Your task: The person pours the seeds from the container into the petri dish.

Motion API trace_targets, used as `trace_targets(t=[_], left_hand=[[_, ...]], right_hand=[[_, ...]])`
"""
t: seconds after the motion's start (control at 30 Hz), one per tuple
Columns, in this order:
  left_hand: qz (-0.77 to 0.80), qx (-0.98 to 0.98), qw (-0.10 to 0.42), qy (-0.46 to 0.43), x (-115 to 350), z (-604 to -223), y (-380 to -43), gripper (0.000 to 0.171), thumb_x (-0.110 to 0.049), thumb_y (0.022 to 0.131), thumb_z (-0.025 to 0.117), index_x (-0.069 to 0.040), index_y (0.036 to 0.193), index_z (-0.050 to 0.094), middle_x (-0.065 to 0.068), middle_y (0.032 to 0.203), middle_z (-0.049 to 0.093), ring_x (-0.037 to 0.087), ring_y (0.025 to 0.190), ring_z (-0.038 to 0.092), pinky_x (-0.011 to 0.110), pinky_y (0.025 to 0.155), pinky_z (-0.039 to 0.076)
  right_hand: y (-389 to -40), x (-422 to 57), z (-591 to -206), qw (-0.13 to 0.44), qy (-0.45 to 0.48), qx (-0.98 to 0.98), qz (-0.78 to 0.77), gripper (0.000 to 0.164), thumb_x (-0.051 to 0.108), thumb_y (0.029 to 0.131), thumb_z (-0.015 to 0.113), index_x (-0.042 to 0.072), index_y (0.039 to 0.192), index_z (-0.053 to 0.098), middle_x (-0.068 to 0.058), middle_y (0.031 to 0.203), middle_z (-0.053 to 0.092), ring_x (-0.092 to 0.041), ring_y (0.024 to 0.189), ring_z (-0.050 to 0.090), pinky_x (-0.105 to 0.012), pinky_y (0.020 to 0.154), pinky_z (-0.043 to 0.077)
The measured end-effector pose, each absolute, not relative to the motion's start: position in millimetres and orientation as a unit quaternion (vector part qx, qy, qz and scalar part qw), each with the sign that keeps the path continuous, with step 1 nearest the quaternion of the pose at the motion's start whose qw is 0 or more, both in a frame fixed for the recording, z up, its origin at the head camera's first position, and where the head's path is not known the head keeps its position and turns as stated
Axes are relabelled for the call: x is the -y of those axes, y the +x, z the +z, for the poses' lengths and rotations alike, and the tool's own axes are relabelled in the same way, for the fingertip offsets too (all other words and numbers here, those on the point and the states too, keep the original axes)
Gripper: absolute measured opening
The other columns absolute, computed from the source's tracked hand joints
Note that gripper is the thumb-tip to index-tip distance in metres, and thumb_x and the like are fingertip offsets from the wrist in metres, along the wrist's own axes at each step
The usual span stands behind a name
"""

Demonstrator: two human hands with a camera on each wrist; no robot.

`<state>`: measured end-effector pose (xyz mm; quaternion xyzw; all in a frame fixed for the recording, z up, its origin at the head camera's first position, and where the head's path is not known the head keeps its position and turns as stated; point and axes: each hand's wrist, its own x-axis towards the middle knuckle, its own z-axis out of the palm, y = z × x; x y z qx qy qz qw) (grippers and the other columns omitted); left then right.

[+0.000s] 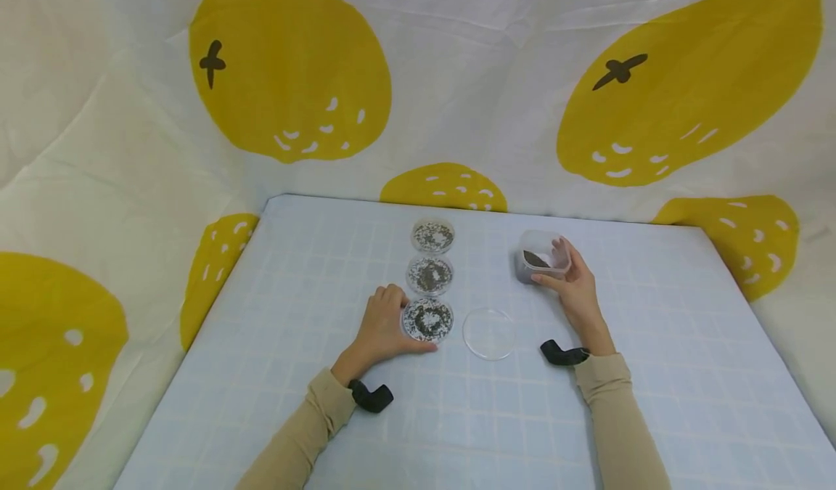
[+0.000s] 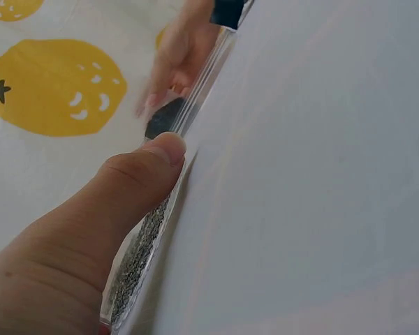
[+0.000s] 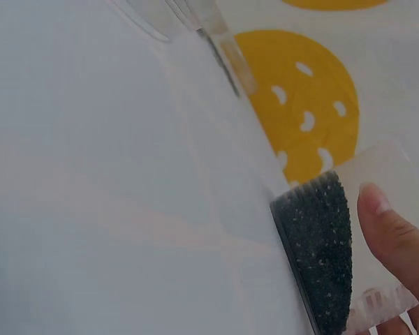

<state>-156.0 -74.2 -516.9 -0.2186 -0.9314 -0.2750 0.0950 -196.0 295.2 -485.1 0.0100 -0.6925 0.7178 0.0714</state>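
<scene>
My left hand (image 1: 387, 324) grips the nearest petri dish (image 1: 427, 319) at its rim, with the thumb on the near side. Dark granules lie scattered over a white bottom in that dish. In the left wrist view the thumb presses the dish's clear side wall, and grey granules (image 2: 140, 258) show behind it. My right hand (image 1: 578, 284) holds a clear plastic tub (image 1: 525, 266) by its right side, thumb on the near wall. Dark granules (image 3: 318, 244) are heaped in a slope inside the tub, seen in the right wrist view. Whether the tub touches the table is hard to tell.
Two more petri dishes with dark granules stand in line behind the held one, a middle dish (image 1: 429, 275) and a far dish (image 1: 433, 236). A clear round lid (image 1: 488, 335) lies between the hands on the pale checked tablecloth (image 1: 457, 432). Lemon-patterned fabric (image 1: 470, 98) hangs behind.
</scene>
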Motion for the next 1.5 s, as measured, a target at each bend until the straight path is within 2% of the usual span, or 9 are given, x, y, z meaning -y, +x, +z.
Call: trace_targets(t=[0.1, 0.43, 0.83, 1.0, 1.17, 1.27, 1.33, 1.4, 1.5], left_hand=[[-0.275, 0.933, 0.091, -0.216, 74, -516, -156, 0.086, -0.082, 0.045, 0.069, -0.015, 0.091, 0.041, -0.004, 0.084, 0.034, 0.014, 0.078, 0.03, 0.027, 0.068, 0.029], [-0.276, 0.932, 0.096, -0.215, 75, -519, -157, 0.087, -0.083, 0.045, 0.068, -0.015, 0.09, 0.04, -0.005, 0.084, 0.034, 0.014, 0.078, 0.03, 0.027, 0.067, 0.028], [-0.274, 0.93, 0.104, -0.22, 73, -523, -158, 0.087, -0.086, 0.045, 0.064, -0.016, 0.09, 0.04, -0.005, 0.084, 0.034, 0.014, 0.078, 0.03, 0.027, 0.068, 0.028], [-0.272, 0.932, 0.101, -0.218, 74, -521, -158, 0.087, -0.086, 0.045, 0.064, -0.016, 0.09, 0.04, -0.005, 0.084, 0.034, 0.014, 0.078, 0.03, 0.026, 0.068, 0.028], [-0.273, 0.932, 0.099, -0.216, 75, -521, -158, 0.088, -0.087, 0.044, 0.064, -0.015, 0.091, 0.042, -0.005, 0.084, 0.035, 0.014, 0.078, 0.031, 0.027, 0.069, 0.03], [-0.267, 0.934, 0.096, -0.217, 75, -522, -158, 0.089, -0.089, 0.044, 0.061, -0.016, 0.091, 0.041, -0.006, 0.084, 0.035, 0.014, 0.078, 0.031, 0.026, 0.069, 0.029], [-0.266, 0.934, 0.095, -0.218, 75, -522, -159, 0.089, -0.089, 0.045, 0.061, -0.016, 0.091, 0.041, -0.005, 0.084, 0.035, 0.013, 0.078, 0.03, 0.026, 0.069, 0.029], [-0.268, 0.934, 0.095, -0.218, 75, -521, -159, 0.088, -0.088, 0.045, 0.062, -0.016, 0.091, 0.041, -0.005, 0.084, 0.035, 0.014, 0.078, 0.03, 0.026, 0.068, 0.029], [-0.271, 0.934, 0.093, -0.215, 75, -520, -158, 0.087, -0.086, 0.045, 0.064, -0.015, 0.091, 0.041, -0.005, 0.084, 0.035, 0.014, 0.078, 0.03, 0.027, 0.068, 0.029]], right_hand=[[-198, -291, -480, 0.071, 0.012, 0.706, 0.704, 0.092, -0.013, 0.072, 0.073, 0.006, 0.148, 0.025, -0.019, 0.151, 0.025, -0.026, 0.141, 0.02, -0.037, 0.114, 0.023], [-213, -287, -482, 0.074, 0.031, 0.71, 0.699, 0.093, -0.011, 0.072, 0.075, 0.006, 0.148, 0.025, -0.021, 0.151, 0.025, -0.028, 0.141, 0.02, -0.04, 0.113, 0.024], [-199, -284, -496, 0.091, -0.04, 0.651, 0.753, 0.101, -0.013, 0.073, 0.072, 0.013, 0.15, 0.011, -0.015, 0.153, 0.016, -0.023, 0.142, 0.017, -0.025, 0.113, 0.022], [-186, -273, -503, 0.173, -0.09, 0.613, 0.766, 0.083, -0.009, 0.072, 0.075, 0.009, 0.139, 0.029, -0.014, 0.134, 0.035, -0.023, 0.129, 0.035, -0.023, 0.107, 0.034], [-169, -259, -507, 0.264, -0.1, 0.579, 0.765, 0.041, 0.0, 0.077, 0.075, 0.002, 0.105, 0.046, -0.006, 0.092, 0.05, -0.017, 0.081, 0.052, -0.018, 0.069, 0.05], [-157, -253, -509, 0.234, -0.044, 0.602, 0.762, 0.021, 0.0, 0.083, 0.069, -0.003, 0.091, 0.05, -0.005, 0.077, 0.055, -0.015, 0.062, 0.052, -0.019, 0.055, 0.049], [-152, -251, -510, 0.175, 0.02, 0.638, 0.749, 0.016, -0.003, 0.084, 0.066, -0.008, 0.092, 0.053, -0.009, 0.078, 0.06, -0.016, 0.065, 0.057, -0.02, 0.058, 0.052], [-148, -249, -511, 0.109, 0.101, 0.697, 0.701, 0.022, -0.005, 0.082, 0.067, -0.009, 0.1, 0.056, -0.012, 0.089, 0.063, -0.018, 0.077, 0.06, -0.021, 0.068, 0.053], [-147, -248, -511, 0.039, 0.218, 0.781, 0.584, 0.05, 0.004, 0.075, 0.078, -0.002, 0.12, 0.055, -0.013, 0.113, 0.06, -0.02, 0.103, 0.057, -0.02, 0.088, 0.047]])
